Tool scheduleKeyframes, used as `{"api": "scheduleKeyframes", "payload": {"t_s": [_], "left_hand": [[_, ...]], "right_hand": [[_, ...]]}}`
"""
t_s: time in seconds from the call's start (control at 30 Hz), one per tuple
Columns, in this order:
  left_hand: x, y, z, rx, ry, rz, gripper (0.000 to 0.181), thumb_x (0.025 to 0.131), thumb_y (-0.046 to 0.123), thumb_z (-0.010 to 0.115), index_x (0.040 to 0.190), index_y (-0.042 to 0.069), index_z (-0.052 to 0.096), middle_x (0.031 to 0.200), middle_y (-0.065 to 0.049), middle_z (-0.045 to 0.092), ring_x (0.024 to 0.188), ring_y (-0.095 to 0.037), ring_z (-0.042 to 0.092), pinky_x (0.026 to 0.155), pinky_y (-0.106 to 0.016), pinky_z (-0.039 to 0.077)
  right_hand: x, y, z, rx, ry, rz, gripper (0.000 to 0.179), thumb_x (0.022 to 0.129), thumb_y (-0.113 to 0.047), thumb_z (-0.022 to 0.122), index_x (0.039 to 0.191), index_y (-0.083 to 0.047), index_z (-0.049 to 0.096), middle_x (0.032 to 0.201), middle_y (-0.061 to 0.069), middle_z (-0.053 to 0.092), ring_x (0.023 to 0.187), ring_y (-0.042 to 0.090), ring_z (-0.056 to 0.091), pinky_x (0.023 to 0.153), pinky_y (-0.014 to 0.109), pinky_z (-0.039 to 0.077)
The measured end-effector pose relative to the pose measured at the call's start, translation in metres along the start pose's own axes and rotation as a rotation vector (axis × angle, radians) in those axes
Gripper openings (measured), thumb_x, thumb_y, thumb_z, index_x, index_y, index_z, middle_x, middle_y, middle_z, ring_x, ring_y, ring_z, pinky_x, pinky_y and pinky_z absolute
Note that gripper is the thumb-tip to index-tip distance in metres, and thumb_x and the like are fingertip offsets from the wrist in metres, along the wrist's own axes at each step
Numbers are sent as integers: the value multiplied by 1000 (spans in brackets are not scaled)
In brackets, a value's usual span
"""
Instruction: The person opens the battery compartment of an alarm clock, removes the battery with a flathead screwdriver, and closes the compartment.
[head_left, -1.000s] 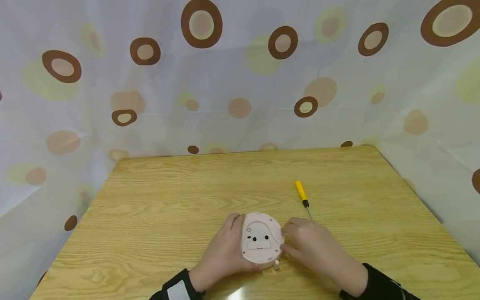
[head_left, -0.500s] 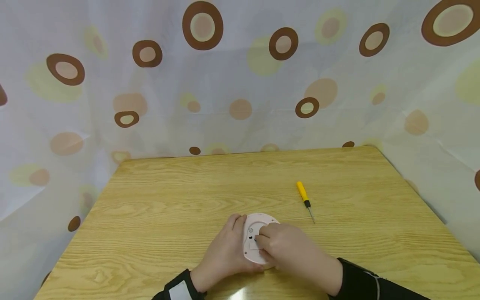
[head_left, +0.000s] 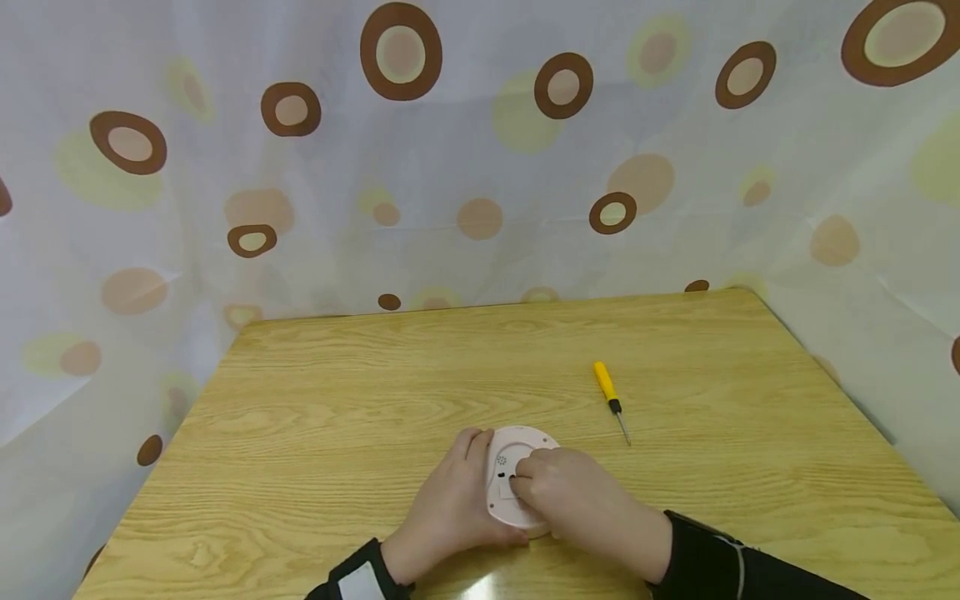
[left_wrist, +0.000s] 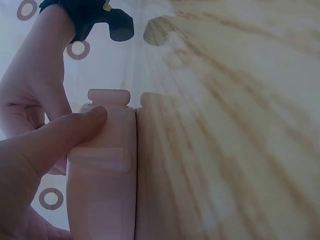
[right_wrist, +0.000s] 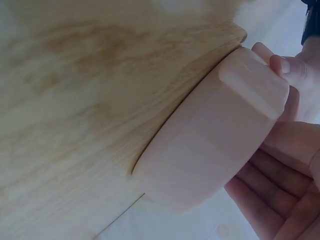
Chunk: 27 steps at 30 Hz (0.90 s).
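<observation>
A pale pink round alarm clock [head_left: 501,448] lies face down on the table, its back with small holes, a black switch and a battery cover partly showing. My left hand [head_left: 452,502] grips its left side; in the left wrist view the thumb [left_wrist: 82,125] presses the clock's side [left_wrist: 102,195] near a small foot [left_wrist: 108,96]. Over the back, the curled fingers of my right hand [head_left: 572,492] pinch at a black knob, which they mostly hide. The clock's side [right_wrist: 200,140] also fills the middle of the right wrist view, with right-hand fingers [right_wrist: 275,185] beside it.
A screwdriver [head_left: 606,385] with a yellow handle and thin metal shaft lies behind and right of the clock. The wood-grain table [head_left: 337,400] ends at a patterned white cloth [head_left: 450,167] hanging behind and at the sides.
My right hand has moved left from the clock's right edge onto its back, and its fingers have closed at the knob. My left hand keeps its grip.
</observation>
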<state>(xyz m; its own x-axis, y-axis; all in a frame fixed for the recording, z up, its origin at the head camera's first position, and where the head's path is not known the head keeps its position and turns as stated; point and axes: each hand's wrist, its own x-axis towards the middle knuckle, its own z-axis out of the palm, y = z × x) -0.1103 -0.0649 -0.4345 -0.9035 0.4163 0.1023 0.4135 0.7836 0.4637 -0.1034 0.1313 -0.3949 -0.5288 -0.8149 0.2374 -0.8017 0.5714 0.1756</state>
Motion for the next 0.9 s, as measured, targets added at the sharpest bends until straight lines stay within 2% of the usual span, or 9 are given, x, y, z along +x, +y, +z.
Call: {"api": "scheduleKeyframes", "payload": {"t_s": [0.17,0.43,0.7,0.9], "left_hand": [[0,1,-1,-2,-6,-6,129,56,56,102,153,-7,46,149,-21,53,129,-32,62,109,-44,58],[0,2,-1,9,9,-4,127,56,56,102,152,-7,47,148,-20,54,128,-31,63,107,-43,59],[-1,2,0,9,18,-5,126,55,54,103,151,-7,48,146,-20,55,125,-32,64,105,-43,60],[-1,2,-1,8,-1,-9,128,56,56,102,152,-7,46,148,-20,54,128,-32,63,107,-43,59]], "right_hand": [[1,0,2,-63,-18,-37,18,74,-9,88,88,-16,78,82,-8,68,75,6,62,68,20,56],[1,0,3,-182,10,-121,7,81,-14,85,85,-16,80,77,-7,69,70,5,61,63,17,51],[1,1,4,-186,41,-134,9,80,-15,86,84,-17,79,77,-8,69,70,4,60,61,16,49],[0,0,6,-170,84,-113,9,79,-14,87,84,-16,79,76,-8,69,69,4,62,63,17,53]]}}
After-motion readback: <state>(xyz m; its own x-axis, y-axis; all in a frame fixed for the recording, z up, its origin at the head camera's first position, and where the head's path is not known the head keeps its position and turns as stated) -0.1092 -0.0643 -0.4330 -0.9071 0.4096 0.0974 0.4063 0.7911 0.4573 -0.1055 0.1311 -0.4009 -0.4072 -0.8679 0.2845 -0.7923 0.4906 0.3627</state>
